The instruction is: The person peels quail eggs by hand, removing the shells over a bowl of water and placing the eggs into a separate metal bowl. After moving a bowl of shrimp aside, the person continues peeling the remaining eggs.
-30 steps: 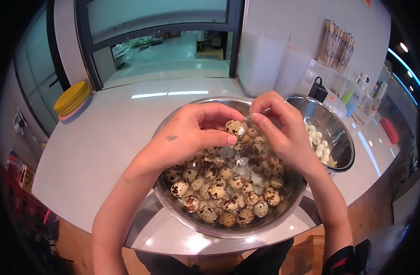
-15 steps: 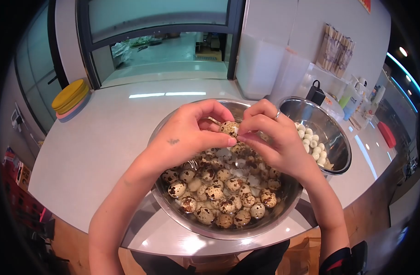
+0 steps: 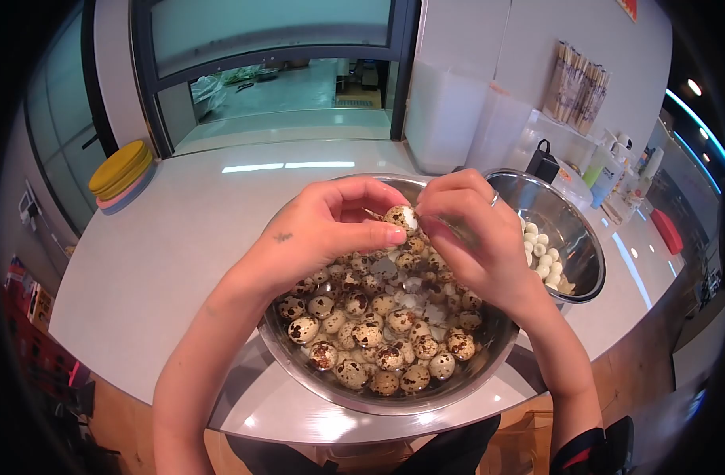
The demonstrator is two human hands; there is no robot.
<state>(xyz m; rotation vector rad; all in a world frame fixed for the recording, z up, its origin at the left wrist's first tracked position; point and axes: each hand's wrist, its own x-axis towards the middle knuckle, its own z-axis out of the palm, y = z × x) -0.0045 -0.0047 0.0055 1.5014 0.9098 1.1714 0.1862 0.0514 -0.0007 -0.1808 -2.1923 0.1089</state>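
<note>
My left hand [image 3: 303, 229] pinches a speckled quail egg [image 3: 399, 217] between thumb and fingers. Bare white shows on the egg's right side, where shell is gone. Close beside that patch is my right hand [image 3: 485, 229], its fingers curled inward; whatever lies between its fingertips is hidden. Both hands are above a large steel bowl [image 3: 331, 396] of water. Many spotted quail eggs [image 3: 368, 335] lie in it, and pale shell bits [image 3: 412, 285] float around its middle.
A second steel bowl [image 3: 588, 249] on the right holds peeled white eggs [image 3: 544, 260]. Yellow, pink and blue round items [image 3: 123, 170] are stacked at the counter's left. Pump bottles [image 3: 608, 178], a black object [image 3: 543, 164] and a red case [image 3: 666, 231] stand right.
My right hand has drawn slightly right and up, away from the egg. More white now shows on the egg, which remains in my left hand.
</note>
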